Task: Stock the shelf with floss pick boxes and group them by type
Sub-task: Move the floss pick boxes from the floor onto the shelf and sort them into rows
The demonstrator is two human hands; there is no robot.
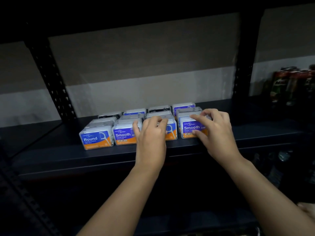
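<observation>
Where the dark shelf [221,143] runs out to its front lip, four rows of floss pick boxes stand close to the edge, with bare board left and right of them. Left hand [150,133] curls its fingers over the third row's front box [171,133], label mostly hidden. Right hand [215,128] pinches the front "Smooth" box [191,129] of the fourth row, thumb low, fingers on top. Leftmost stands a "Round" box [96,139], beside another "Smooth" box [124,136]. Perforated black uprights [51,77] frame the bay; dim packages [293,86] sit far right.

Single head cam, worn, looked fwd & down at dark shelf [170,150] from close, arm's reach; both forearms entered from bottom. No 2nd view.
</observation>
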